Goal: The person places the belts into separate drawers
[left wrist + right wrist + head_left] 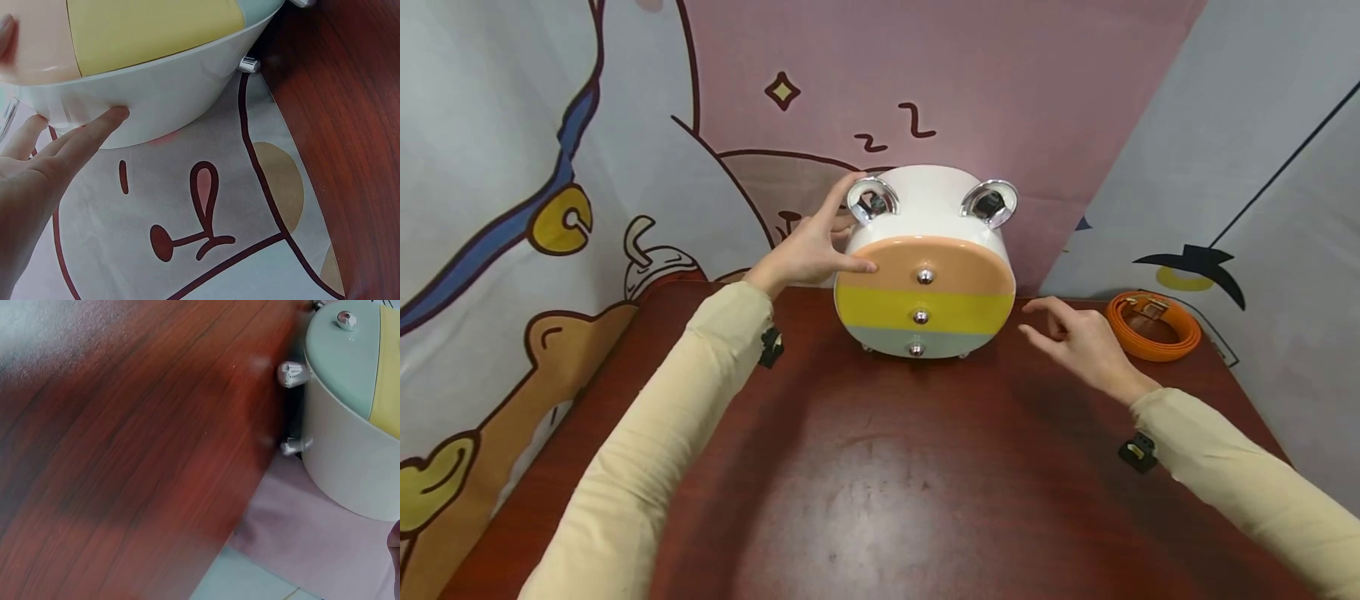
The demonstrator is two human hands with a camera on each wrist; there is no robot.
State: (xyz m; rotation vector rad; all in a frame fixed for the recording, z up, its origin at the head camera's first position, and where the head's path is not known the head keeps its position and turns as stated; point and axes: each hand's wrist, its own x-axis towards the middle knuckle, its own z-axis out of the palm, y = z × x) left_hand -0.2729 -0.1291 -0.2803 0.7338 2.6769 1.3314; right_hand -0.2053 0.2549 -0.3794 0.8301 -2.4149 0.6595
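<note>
reaching up and inward from lower left in a cream sleeve (647, 442), with a small black device (771, 347) at the cuff. grasping the left side of a three-drawer cabinet (955, 279) with the left hand (808, 246), with the thumb laid on the orange top front and the fingers reaching along the white flank. standing upright at the middle of the desk's (865, 500) rear edge, before a cartoon-printed backdrop (1037, 92): striped orange, yellow and pale green, fitted with chrome knobs (921, 317) and, on top, chrome ears (990, 203). held just beside its right edge, slightly apart: the right hand (1082, 337), released and gripping nothing, with index and thumb parted and bent toward the cabinet. lying behind that wrist, near the right edge: a coiled orange belt (1157, 352).
</note>
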